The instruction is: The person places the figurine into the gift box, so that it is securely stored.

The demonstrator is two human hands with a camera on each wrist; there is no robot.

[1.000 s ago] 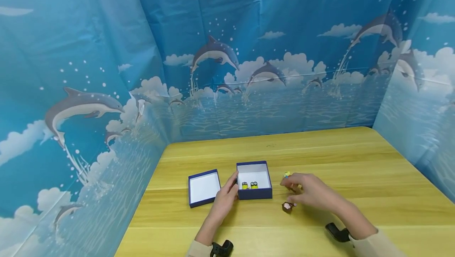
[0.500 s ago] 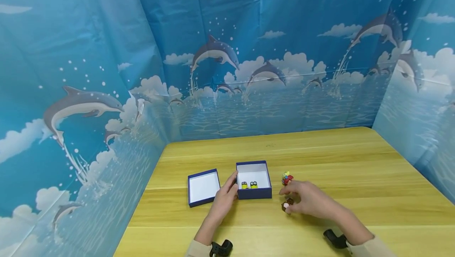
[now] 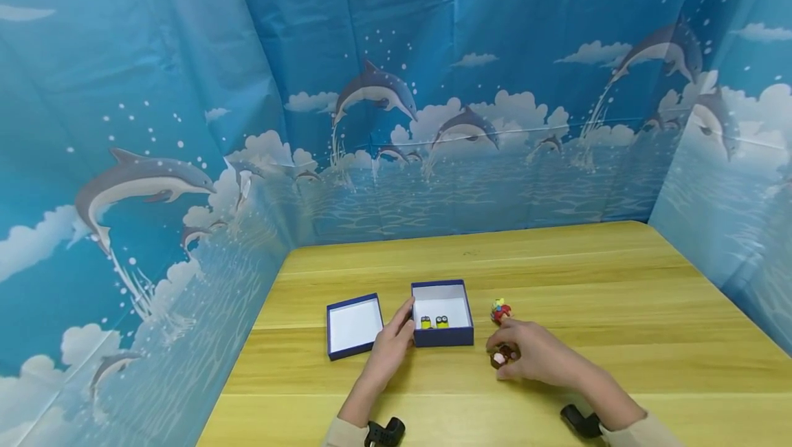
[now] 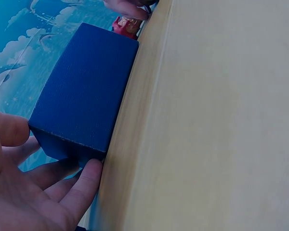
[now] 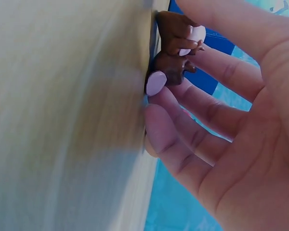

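Note:
A dark blue square box (image 3: 444, 337) with a white inside stands on the table. Against its left wall rest the fairly straight fingers of my left hand (image 3: 390, 351); in the left wrist view the thumb touches the box's corner and the fingertips its lower edge. My right hand (image 3: 538, 354) is down at the tabletop, thumb and fingers around a small brown toy figurine (image 5: 173, 67) with pink patches. A red and yellow figurine (image 3: 500, 310) is just beyond that hand's fingertips. Inside the box, two yellow goggle-eyed minion figurines (image 3: 442, 322) lie along the front wall.
The box's shallow lid (image 3: 355, 326), white inside with a blue rim, lies left of the box, close to the left hand. Behind the wooden table (image 3: 557, 254) and at its sides hang dolphin-print curtains (image 3: 396, 179).
My right hand has drawn back from the red and yellow figurine, uncovering it, and closed around the brown figurine. The left hand and box stay in place.

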